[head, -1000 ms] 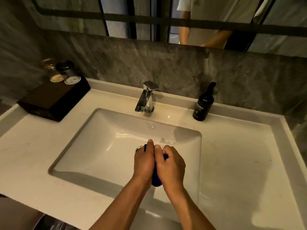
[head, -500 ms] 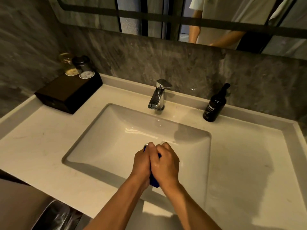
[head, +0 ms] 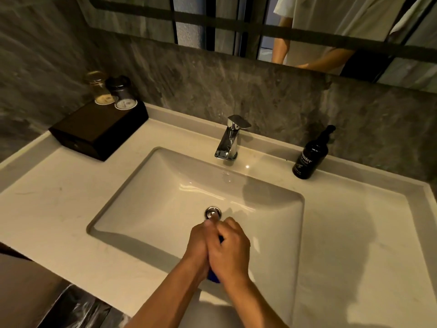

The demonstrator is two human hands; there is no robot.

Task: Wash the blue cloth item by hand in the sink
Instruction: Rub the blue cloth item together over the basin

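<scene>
Head view: blue cloth (head: pixel 213 277) pressed between both palms, above the sink (head: pixel 165 185), just in front of its drain (head: pixel 213 212).

Left hand (head: pixel 197 242) and right hand (head: pixel 230 249) each have their grip closed flat on it; soft, light, likely wet, so bunch it whole.

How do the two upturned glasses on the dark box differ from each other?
The amber upturned glass stands nearer the wall; the dark grey upturned glass stands nearer the faucet, in front. The amber one looks paler and clearer, the grey one darker. Both rest rim-down on round paper coasters on the dark wooden box.
</scene>
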